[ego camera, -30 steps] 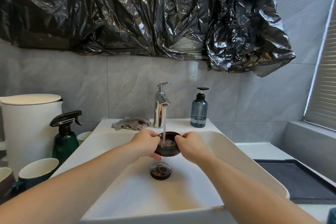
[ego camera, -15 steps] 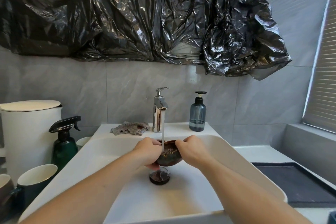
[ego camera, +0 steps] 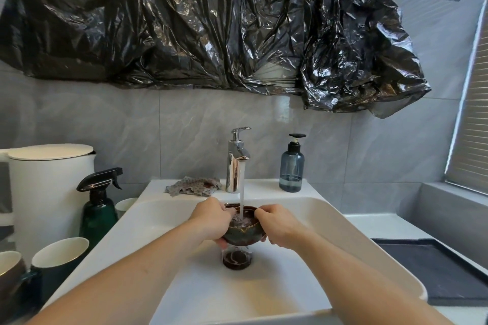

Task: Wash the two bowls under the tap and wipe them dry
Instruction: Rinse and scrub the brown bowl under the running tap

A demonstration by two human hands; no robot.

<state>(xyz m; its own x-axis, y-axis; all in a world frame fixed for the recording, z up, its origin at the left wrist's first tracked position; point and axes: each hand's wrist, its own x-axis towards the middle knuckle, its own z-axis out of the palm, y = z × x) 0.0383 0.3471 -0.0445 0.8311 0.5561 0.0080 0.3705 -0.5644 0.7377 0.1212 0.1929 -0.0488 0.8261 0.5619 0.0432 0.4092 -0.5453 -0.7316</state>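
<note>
Both hands grip a dark glazed bowl over the white sink, under the tap's running stream. The left hand curls round its left side, the right hand pinches the right rim. A second small bowl sits just below, on the sink floor.

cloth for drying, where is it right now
In the head view the patterned cloth lies crumpled on the back ledge of the sink, just left of the tap and beyond the left hand.

A home bathroom — white sink, tiled wall, soap dispenser.
</note>
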